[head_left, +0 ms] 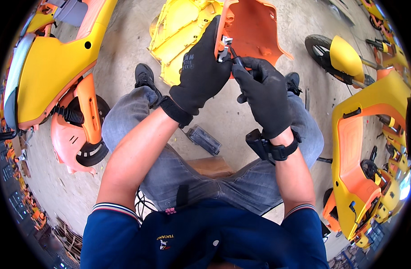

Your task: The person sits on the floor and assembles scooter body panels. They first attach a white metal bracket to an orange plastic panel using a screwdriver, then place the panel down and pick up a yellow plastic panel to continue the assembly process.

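Note:
My left hand, in a black work glove, is closed on the left edge of an orange plastic cover. A small silver metal fitting sits at that edge, beside my left thumb. My gloved right hand pinches a slim black screwdriver, its tip pointing up at the fitting. Whether the tip touches it I cannot tell. Behind the left hand, a yellow plastic panel with ribs lies on the floor, partly hidden by the hand and the cover.
A yellow-and-orange scooter stands close on my left, another scooter frame on my right with a front wheel. Between my legs lie a dark plastic box and a piece of cardboard. Cables run near my left thigh.

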Demonstrator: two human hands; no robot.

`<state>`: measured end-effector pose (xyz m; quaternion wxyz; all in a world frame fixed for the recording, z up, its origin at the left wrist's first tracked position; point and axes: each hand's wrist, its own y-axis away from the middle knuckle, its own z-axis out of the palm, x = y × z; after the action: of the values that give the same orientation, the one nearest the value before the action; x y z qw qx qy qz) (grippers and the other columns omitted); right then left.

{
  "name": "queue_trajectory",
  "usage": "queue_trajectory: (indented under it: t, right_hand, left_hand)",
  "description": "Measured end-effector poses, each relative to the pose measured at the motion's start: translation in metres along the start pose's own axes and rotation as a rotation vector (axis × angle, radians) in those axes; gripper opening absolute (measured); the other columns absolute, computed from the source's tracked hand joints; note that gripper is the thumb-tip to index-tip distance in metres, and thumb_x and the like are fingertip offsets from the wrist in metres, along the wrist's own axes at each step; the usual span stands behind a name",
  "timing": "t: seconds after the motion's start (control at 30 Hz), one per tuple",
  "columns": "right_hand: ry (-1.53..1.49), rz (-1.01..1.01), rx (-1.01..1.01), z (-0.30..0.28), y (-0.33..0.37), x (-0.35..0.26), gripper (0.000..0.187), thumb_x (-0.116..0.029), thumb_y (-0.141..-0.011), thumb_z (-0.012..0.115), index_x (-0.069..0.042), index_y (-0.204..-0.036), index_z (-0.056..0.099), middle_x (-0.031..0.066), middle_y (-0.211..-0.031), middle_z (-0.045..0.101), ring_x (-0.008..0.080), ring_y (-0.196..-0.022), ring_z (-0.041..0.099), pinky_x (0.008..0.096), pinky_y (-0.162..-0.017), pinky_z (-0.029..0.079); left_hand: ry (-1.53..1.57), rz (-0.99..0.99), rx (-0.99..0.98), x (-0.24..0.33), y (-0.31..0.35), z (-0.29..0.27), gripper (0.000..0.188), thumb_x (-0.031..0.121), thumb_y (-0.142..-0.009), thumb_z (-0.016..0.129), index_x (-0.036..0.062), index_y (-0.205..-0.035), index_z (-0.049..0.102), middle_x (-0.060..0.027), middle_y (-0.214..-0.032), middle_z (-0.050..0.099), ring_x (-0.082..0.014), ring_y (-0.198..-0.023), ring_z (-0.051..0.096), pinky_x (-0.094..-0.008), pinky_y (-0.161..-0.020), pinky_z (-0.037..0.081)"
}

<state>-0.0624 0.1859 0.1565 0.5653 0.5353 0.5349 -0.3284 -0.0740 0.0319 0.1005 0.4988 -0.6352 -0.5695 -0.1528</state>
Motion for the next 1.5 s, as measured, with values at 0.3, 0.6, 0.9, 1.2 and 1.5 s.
queue_trajectory:
  t: [0.3, 0.6, 0.9, 1.2, 1.5]
  right_hand:
    - [-0.007, -0.044, 0.034, 0.003, 0.002, 0.002, 0.031, -0.022, -0.089, 0.069, 0.003, -0.106, 0.064, 0.0036, -0.068, 0.061, 0.0062, -0.056, 0.056, 0.0236, -0.050, 0.049]
    - [0.298, -0.277, 0.153, 0.003, 0.000, 0.014, 0.024, -0.017, -0.087, 0.070, 0.000, -0.102, 0.063, 0.0108, -0.082, 0.063, 0.0190, -0.065, 0.062, 0.0312, -0.058, 0.049]
    - [0.505, -0.513, 0.275, 0.009, 0.000, 0.017, 0.019, -0.015, -0.087, 0.068, -0.002, -0.099, 0.061, 0.0131, -0.086, 0.063, 0.0265, -0.073, 0.064, 0.0351, -0.063, 0.050]
    - [0.210, -0.231, 0.129, 0.011, -0.007, 0.018, 0.021, -0.016, -0.095, 0.058, 0.002, -0.105, 0.057, 0.0156, -0.082, 0.065, 0.0237, -0.070, 0.065, 0.0351, -0.064, 0.049]
    - [0.315, -0.188, 0.110, 0.010, -0.005, 0.012, 0.021, -0.013, -0.093, 0.059, 0.001, -0.106, 0.052, 0.0176, -0.082, 0.064, 0.0287, -0.072, 0.066, 0.0378, -0.065, 0.050]
  left_hand:
    - [0.055, -0.064, -0.103, 0.004, -0.001, -0.004, 0.068, 0.005, -0.079, 0.066, 0.0010, -0.142, 0.039, -0.0221, -0.118, 0.062, -0.0371, -0.104, 0.064, -0.0382, -0.087, 0.052]
    - [0.047, -0.105, -0.126, 0.006, -0.001, -0.007, 0.067, 0.006, -0.080, 0.065, 0.0005, -0.142, 0.039, -0.0225, -0.122, 0.060, -0.0373, -0.106, 0.063, -0.0388, -0.089, 0.051]
    - [0.050, -0.103, -0.120, 0.005, 0.001, -0.007, 0.066, 0.007, -0.083, 0.064, -0.0007, -0.143, 0.038, -0.0240, -0.128, 0.057, -0.0370, -0.109, 0.062, -0.0387, -0.092, 0.050]
    - [0.014, -0.122, -0.094, 0.006, 0.001, -0.002, 0.042, 0.008, -0.084, 0.064, -0.0025, -0.122, 0.051, -0.0148, -0.090, 0.066, -0.0253, -0.077, 0.067, -0.0351, -0.069, 0.052]
    - [-0.085, 0.059, 0.029, 0.008, 0.001, 0.000, 0.046, 0.008, -0.086, 0.063, -0.0035, -0.128, 0.047, -0.0166, -0.089, 0.066, -0.0275, -0.074, 0.067, -0.0364, -0.066, 0.052]
